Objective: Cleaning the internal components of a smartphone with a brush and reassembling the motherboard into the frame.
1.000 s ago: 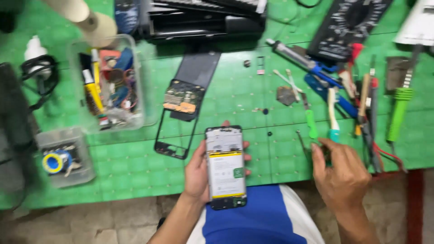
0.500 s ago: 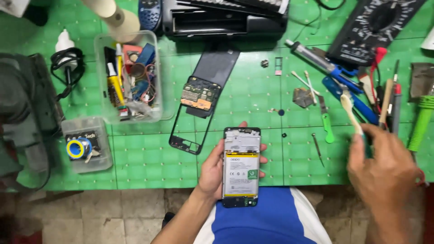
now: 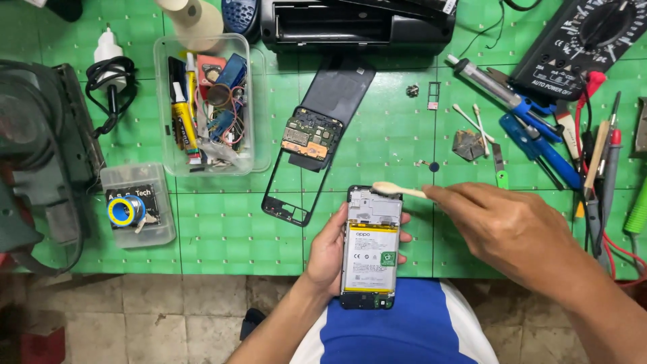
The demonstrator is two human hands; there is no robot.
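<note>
Green bench mat (image 3: 222, 229) below; left hand (image 3: 328, 255) clasps the opened phone (image 3: 370, 247) steady while right hand (image 3: 512, 226) pinches a brush (image 3: 397, 190) over its top.

— Where's the opened phone (image 3: 369, 248)?
— At the mat's (image 3: 222, 236) near edge, in the left hand (image 3: 328, 253). Behind it lies the frame (image 3: 317, 145); the parts tub (image 3: 209, 104) sits left, tools (image 3: 539, 135) right.
</note>
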